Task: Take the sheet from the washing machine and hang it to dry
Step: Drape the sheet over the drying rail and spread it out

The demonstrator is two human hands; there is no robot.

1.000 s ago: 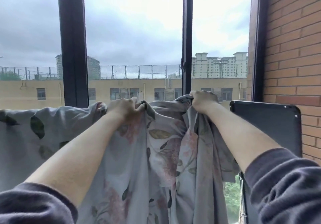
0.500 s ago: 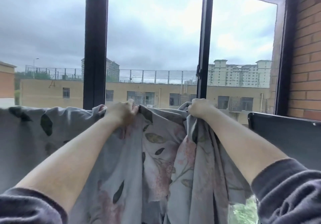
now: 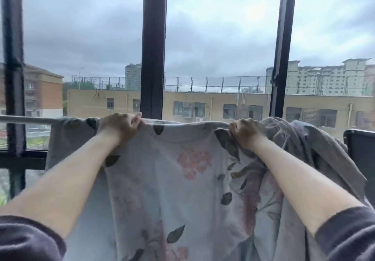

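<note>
A grey sheet [image 3: 178, 179] printed with pink flowers and dark leaves hangs over a pale horizontal rail [image 3: 26, 119] in front of the window. My left hand [image 3: 119, 126] grips the sheet's top edge at the rail. My right hand [image 3: 246, 132] grips the same edge further right. Between the two hands the cloth is stretched fairly flat. To the right of my right hand the sheet lies bunched in folds [image 3: 300, 139]. Most of the rail is hidden under the cloth.
Dark window frame posts [image 3: 153, 43] stand just behind the rail. A dark panel [image 3: 359, 149] stands at the right edge beside the bunched cloth. Buildings and a grey sky show through the glass.
My hands have moved apart along the rail and spread the bunched middle of the sheet flat. The view has swung left, so the brick wall is out of sight and bare rail shows.
</note>
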